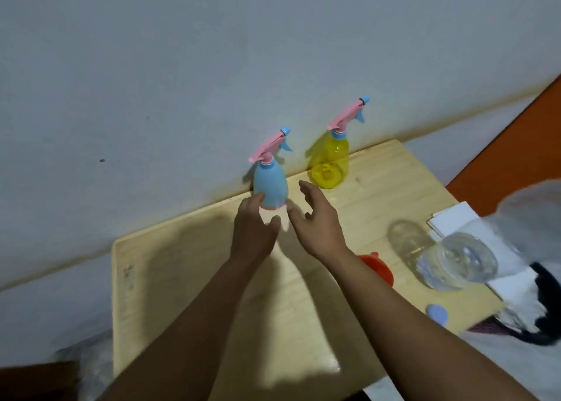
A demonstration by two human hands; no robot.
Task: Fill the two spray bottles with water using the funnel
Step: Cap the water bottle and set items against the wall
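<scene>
Two spray bottles upright, blue bottle [270, 188], yellow bottle [329, 164], nozzles pointing right

Both of the person's forearms are bare from the bottom edge of the view up to the wrists, with no sleeve, cuff or glove on either. The left hand [253, 232] carries no ring, band or watch that can be made out, and the right hand [318, 224] is just as plain. The fingers [305, 189] are uncovered, their nails too blurred to describe.
</scene>
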